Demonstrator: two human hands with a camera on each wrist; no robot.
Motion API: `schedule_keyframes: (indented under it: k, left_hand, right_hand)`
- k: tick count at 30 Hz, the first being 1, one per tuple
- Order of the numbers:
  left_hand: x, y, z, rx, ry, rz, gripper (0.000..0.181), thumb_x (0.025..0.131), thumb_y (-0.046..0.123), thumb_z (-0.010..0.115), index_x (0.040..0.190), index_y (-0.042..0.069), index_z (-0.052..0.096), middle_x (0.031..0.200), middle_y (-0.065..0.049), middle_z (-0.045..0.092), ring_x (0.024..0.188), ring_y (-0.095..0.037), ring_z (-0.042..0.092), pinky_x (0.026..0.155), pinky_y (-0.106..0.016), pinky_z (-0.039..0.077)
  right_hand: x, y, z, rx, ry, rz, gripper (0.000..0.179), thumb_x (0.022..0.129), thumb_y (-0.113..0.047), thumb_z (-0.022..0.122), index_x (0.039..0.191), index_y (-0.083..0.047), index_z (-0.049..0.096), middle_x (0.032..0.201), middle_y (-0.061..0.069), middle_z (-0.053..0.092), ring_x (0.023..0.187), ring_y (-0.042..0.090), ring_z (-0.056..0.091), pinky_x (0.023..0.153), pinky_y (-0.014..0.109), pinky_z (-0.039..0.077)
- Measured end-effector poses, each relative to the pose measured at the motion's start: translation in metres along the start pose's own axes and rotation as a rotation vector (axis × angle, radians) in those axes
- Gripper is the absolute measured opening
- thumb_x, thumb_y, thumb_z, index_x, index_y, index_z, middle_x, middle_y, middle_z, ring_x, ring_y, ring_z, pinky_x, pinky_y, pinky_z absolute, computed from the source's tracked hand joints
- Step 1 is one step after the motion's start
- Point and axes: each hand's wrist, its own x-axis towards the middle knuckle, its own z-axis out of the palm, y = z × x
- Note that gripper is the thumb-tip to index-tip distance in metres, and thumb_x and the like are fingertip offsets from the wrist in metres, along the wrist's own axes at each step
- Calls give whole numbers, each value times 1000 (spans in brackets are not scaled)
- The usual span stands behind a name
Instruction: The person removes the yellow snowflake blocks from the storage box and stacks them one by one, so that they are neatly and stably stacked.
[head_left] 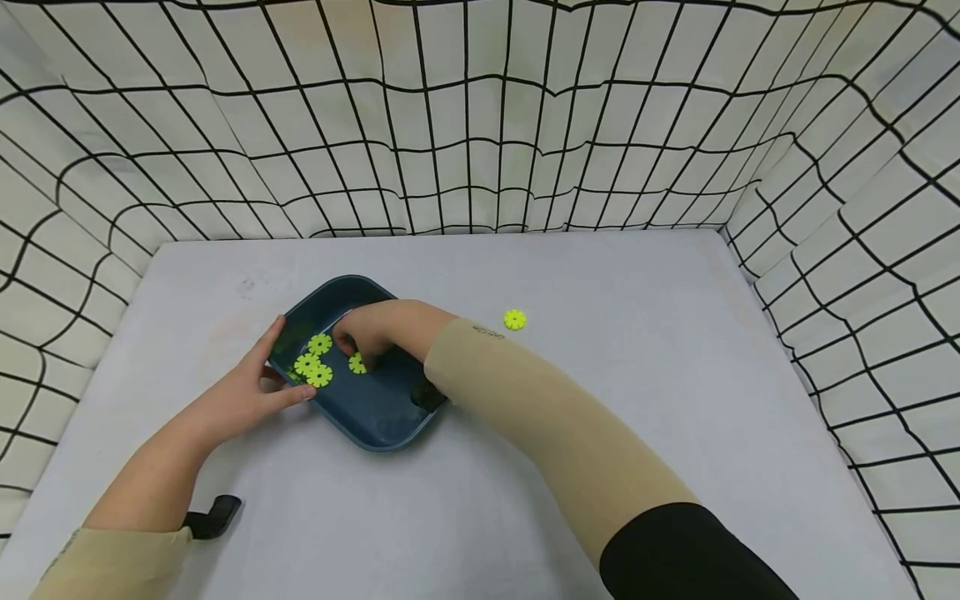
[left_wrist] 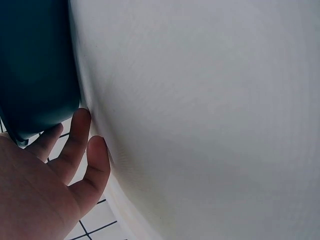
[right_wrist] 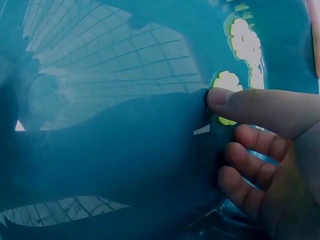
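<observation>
A dark blue tray with rounded corners stands on the white table. My left hand grips its left end, index finger at the far side and thumb at the near rim. In the left wrist view the other fingers bend loosely under the tray's outer wall. Inside the tray, my right hand reaches down and pinches a yellow-green flower-shaped piece. Its thumb crosses the piece; the index finger is hidden. Several more flower-shaped pieces lie together at the tray's left end.
One flower-shaped piece lies on the table, to the right of the tray. Black wire mesh stands along the back and both sides of the table. The right forearm crosses over the tray's right rim.
</observation>
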Motion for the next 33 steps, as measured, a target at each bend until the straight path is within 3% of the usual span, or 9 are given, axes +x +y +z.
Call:
schedule_keyframes:
  k: [10, 18, 33]
  left_hand:
    - [-2, 1, -1, -3, -4, 4, 111, 92, 46, 68, 157, 21, -18, 141, -32, 33, 114, -42, 47, 86, -55, 43]
    - [-1, 2, -1, -4, -9, -8, 111, 91, 47, 68, 157, 22, -18, 141, -32, 34, 115, -43, 46, 88, -59, 42]
    - [0, 1, 0, 0, -7, -12, 112, 91, 48, 68, 157, 23, -18, 142, -33, 32, 115, -44, 46, 88, -59, 42]
  right_hand:
    - [0, -3, -1, -29, -29, -8, 33, 90, -19, 74, 115, -26, 54, 121, -8, 50, 104, 10, 47, 81, 24, 42]
    - [1, -4, -2, -39, -51, -21, 17, 93, -15, 69, 103, -21, 56, 108, -4, 51, 93, 11, 47, 74, 25, 39]
    - [-1, -4, -2, -61, -63, -17, 18, 93, -16, 68, 100, -21, 51, 103, -4, 49, 89, 11, 46, 73, 25, 37]
